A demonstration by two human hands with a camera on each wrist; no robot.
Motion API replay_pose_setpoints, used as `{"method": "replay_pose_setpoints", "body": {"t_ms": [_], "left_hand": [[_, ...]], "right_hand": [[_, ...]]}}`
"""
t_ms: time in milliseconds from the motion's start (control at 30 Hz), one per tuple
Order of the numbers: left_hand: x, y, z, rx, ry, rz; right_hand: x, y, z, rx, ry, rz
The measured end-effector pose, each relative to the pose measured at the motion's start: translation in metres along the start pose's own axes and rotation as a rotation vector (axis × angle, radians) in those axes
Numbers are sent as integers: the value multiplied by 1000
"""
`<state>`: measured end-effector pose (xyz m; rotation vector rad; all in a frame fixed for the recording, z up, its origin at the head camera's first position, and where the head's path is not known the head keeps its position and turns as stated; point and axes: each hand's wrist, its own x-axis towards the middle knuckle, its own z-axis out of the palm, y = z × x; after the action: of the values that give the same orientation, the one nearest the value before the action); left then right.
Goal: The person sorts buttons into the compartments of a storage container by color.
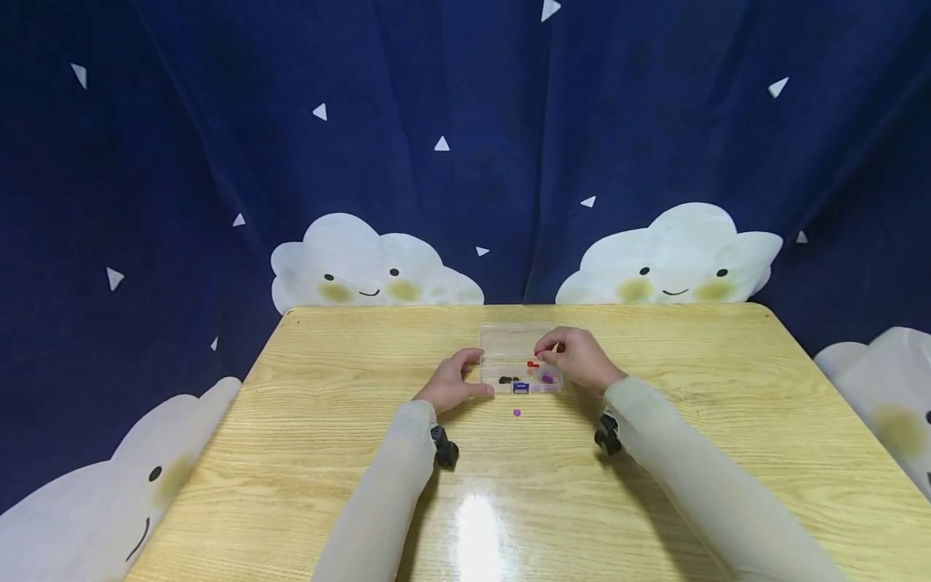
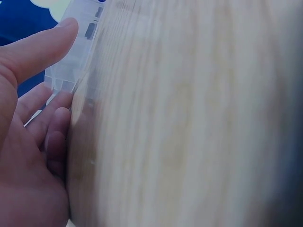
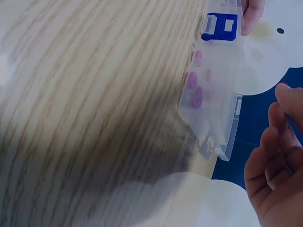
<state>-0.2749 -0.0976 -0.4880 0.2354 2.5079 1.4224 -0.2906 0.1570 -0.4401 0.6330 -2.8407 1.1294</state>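
Observation:
A clear plastic compartment box (image 1: 502, 390) lies on the table with its lid (image 1: 512, 338) raised at the back. My left hand (image 1: 448, 386) grips its left end, thumb at the front corner and fingers along the side. Above the right part of the box, my right hand (image 1: 579, 360) pinches a small red bead (image 3: 283, 84) between thumb and fingertip. Red beads (image 1: 532, 364), black beads (image 1: 505, 380) and purple beads (image 3: 197, 97) sit in separate compartments. A blue latch (image 3: 222, 27) marks the front wall.
One purple bead (image 1: 517, 412) lies on the wooden table (image 1: 349, 364) just in front of the box. Behind the table hangs a dark blue curtain (image 1: 494, 178) with white clouds and triangles. Each wrist wears a black camera (image 1: 444, 447).

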Motion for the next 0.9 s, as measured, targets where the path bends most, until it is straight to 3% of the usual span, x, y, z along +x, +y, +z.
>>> {"method": "replay_pose_setpoints", "body": {"t_ms": [400,633,900], "left_hand": [[2,-4,1,-3,4,-5],[2,-4,-1,0,5,-6],[2,-3,-1,-2,1,-4]], "right_hand": [[5,10,5,-7,5,18],[9,10,11,-23,11,-14],[10,10,13,-36,-24,-5]]}}
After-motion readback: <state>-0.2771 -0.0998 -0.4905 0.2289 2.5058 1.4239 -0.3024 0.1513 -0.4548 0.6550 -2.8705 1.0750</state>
